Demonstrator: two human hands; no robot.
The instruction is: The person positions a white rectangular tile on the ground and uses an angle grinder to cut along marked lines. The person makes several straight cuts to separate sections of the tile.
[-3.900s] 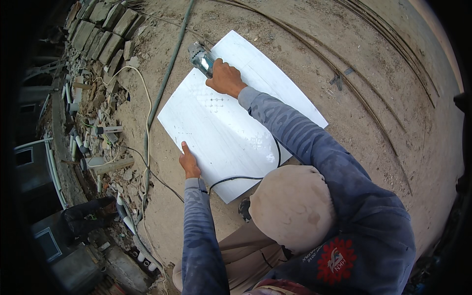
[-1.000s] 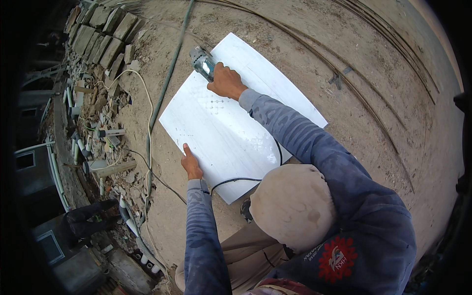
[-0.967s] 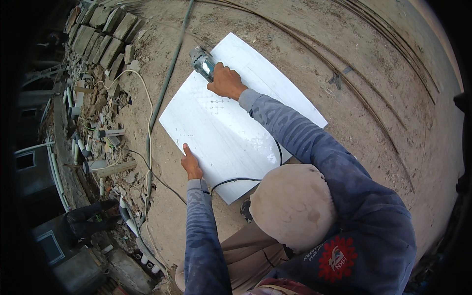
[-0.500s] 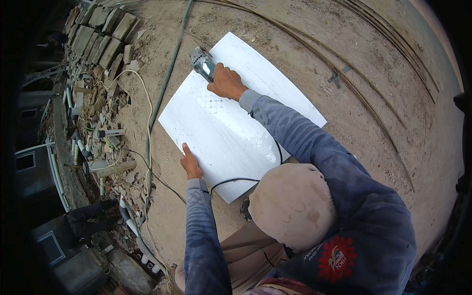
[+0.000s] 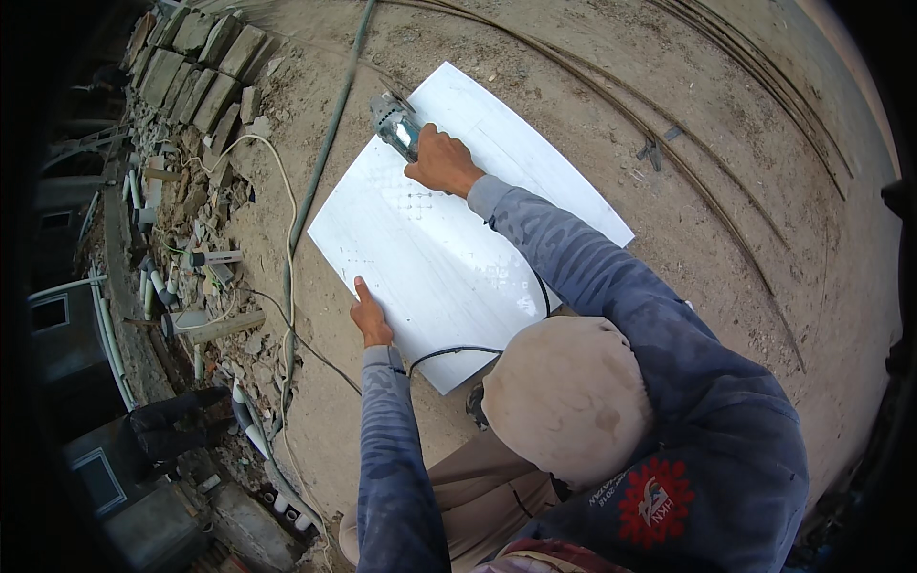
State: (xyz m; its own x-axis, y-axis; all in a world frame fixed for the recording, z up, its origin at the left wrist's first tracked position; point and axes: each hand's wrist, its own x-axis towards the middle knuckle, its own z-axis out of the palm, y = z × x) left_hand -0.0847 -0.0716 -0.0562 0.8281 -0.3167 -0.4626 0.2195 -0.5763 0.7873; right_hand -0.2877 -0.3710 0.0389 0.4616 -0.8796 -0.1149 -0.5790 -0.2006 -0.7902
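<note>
My right hand (image 5: 442,162) is closed round the body of a teal and grey angle grinder (image 5: 394,126). The tool's head and disc lie at the far left edge of a large white panel (image 5: 482,224), which rests on the ground. Along the panel's near left edge, my left hand (image 5: 371,320) grips the border, one digit stretched along it; the other fingers are mostly hidden. A black cord (image 5: 449,350) loops over the panel's near corner. Small printed marks show on the white surface.
A green hose (image 5: 323,158) and a pale cable (image 5: 284,181) run along the left. Beyond them lie rubble, pipe pieces and stacked concrete blocks (image 5: 218,100). Long rusty bars (image 5: 659,134) cross the dirt on the right. A rounded beige cloth shape (image 5: 568,401) blocks the panel's near side.
My right hand and the grinder have shifted very slightly to the right and nearer. The left hand and the panel stay put.
</note>
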